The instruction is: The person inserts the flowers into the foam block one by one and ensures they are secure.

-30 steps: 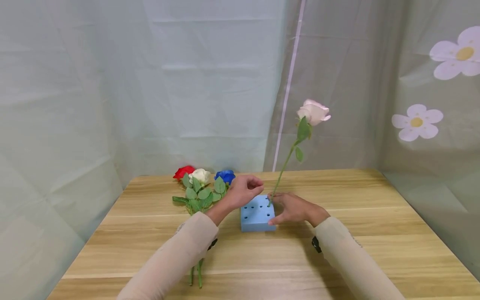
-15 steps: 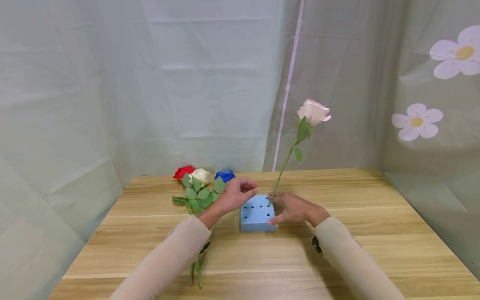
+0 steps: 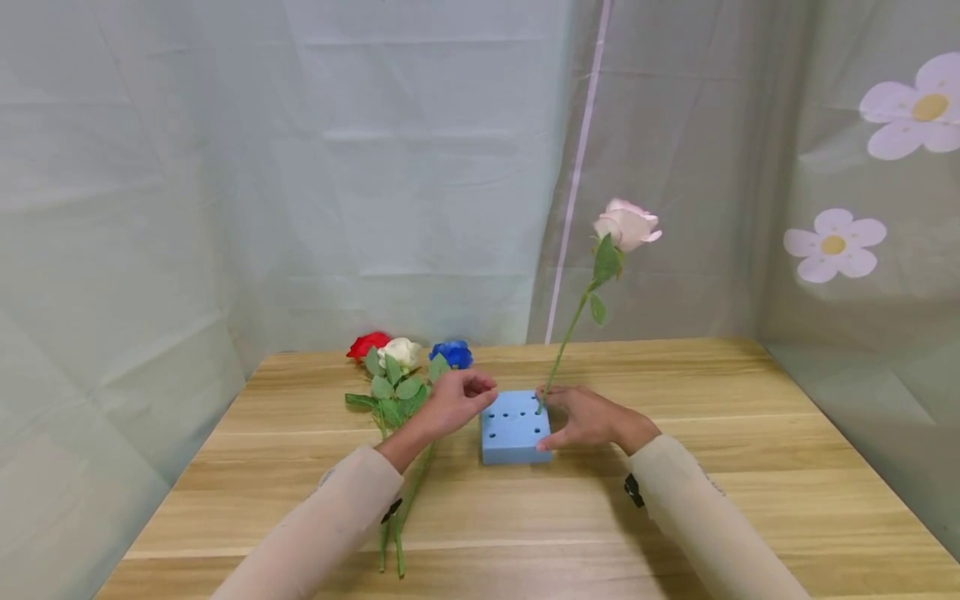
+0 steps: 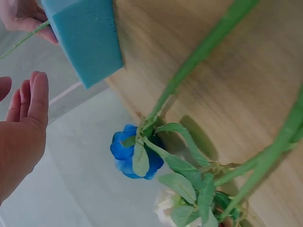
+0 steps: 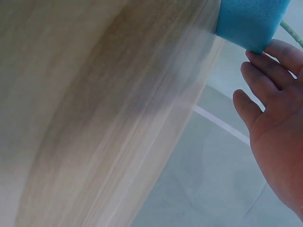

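Note:
A blue foam block [image 3: 514, 450] with several holes lies on the table. From a hole near its right edge a pink rose [image 3: 627, 225] rises, its stem leaning right. My right hand [image 3: 588, 417] holds the block's right side between thumb and fingers; in the right wrist view the fingertips touch the block [image 5: 253, 23]. My left hand [image 3: 453, 402], empty with fingers loosely bent, hovers left of the block, over the leaves of the lying roses. In the left wrist view the left hand [image 4: 26, 127] is apart from the block [image 4: 87, 40].
Left of the block, a red rose [image 3: 367, 345], a white rose [image 3: 400, 352] and a blue rose [image 3: 452, 354] lie with heads near the table's back edge, stems toward the front. Fabric curtains [image 3: 420, 167] stand behind the table [image 3: 675, 517].
My left hand has moved left and slightly toward the front, away from the block and the pink rose's stem. My right hand, the block and the pink rose have stayed in place.

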